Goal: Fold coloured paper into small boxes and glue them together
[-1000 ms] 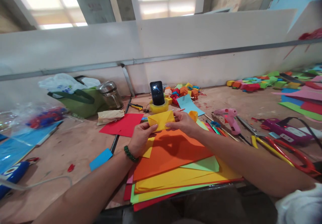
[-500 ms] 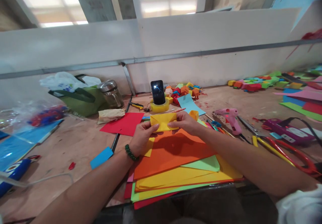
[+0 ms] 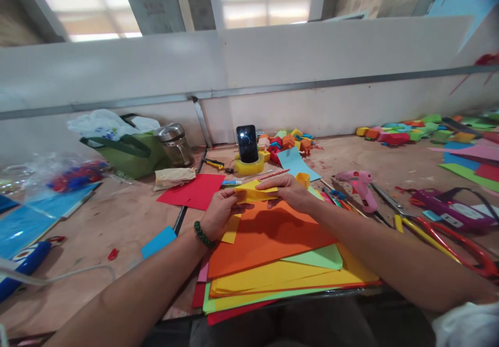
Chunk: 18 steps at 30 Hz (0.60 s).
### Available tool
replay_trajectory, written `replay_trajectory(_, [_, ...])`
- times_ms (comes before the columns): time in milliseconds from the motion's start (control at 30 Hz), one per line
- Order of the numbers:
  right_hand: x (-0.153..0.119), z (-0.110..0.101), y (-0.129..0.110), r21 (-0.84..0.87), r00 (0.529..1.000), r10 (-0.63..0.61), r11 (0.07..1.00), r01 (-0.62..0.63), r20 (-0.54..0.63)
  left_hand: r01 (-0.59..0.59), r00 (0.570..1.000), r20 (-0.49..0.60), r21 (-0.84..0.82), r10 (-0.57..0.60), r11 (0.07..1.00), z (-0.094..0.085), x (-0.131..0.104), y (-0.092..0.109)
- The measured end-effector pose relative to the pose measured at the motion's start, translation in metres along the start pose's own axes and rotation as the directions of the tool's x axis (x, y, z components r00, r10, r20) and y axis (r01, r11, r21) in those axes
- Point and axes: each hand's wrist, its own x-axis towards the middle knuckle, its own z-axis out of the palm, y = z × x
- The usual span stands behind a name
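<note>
A folded piece of yellow paper (image 3: 255, 193) is held up between my two hands, above a stack of coloured sheets. My left hand (image 3: 222, 212), with a green bead bracelet at the wrist, pinches its left end. My right hand (image 3: 290, 192) grips the right end, fingers over its top edge. Directly beneath lies an orange sheet (image 3: 273, 238), on top of yellow sheets (image 3: 268, 279) and green ones. A small yellow folded paper piece (image 3: 302, 179) sits just past my right hand. Part of the paper is hidden by my fingers.
Behind my hands a phone (image 3: 247, 144) leans on a yellow tape roll (image 3: 249, 166), near a pile of folded paper pieces (image 3: 288, 142). At right lie a pink glue gun (image 3: 358, 186) and large scissors (image 3: 424, 235). A green bag (image 3: 132, 155) and glass jar (image 3: 175, 144) stand left.
The yellow paper has tipped from a flat face toward me to a tilted, partly opened shape. My right fingers have moved over its top edge. The view has shifted slightly.
</note>
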Motion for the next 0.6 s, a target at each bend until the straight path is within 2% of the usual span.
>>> replay_trajectory(167, [0.0005,-0.0012,-0.0012,-0.01,1.0,-0.009,1.0,0.009,0.011,0.107,0.992,0.054,0.048,-0.11,0.993,-0.0041,0.0016,0.0002])
replay_trajectory(367, [0.0006,0.0007,-0.0016,-0.027,1.0,-0.012,1.0,0.012,0.016,0.098,0.992,0.072,0.117,-0.107,0.988,-0.0071,0.0041,-0.0028])
replay_trajectory(600, [0.0021,-0.0023,0.0012,0.01,0.998,-0.055,0.998,0.055,0.037,0.114,0.989,0.087,0.054,-0.118,0.992,-0.0026,-0.0006,0.0046])
